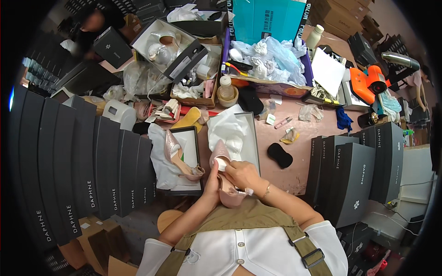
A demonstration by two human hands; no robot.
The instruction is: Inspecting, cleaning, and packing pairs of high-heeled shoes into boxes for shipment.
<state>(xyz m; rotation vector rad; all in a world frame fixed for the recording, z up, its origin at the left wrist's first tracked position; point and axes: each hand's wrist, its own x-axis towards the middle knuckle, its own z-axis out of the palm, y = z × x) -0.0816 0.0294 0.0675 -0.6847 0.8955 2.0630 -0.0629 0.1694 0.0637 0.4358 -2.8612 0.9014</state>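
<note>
Now the left hand (212, 180) cradles a pink high-heeled shoe (224, 172) from beneath, fingers closed on it, while the right hand (242, 174) pinches white tissue stuffing (222, 163) at its opening — push too hard and the toe could crease, or the shoe could slip down to the open shoebox (253, 138) just beyond.

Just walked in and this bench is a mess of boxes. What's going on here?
A person in an olive apron holds a pink pointed shoe over the table edge: the left hand steadies it from below, while the right hand presses a white wad into it. Its mate lies in an open shoe box to the left, on white paper. Stacks of dark shoe boxes flank both sides.
</note>
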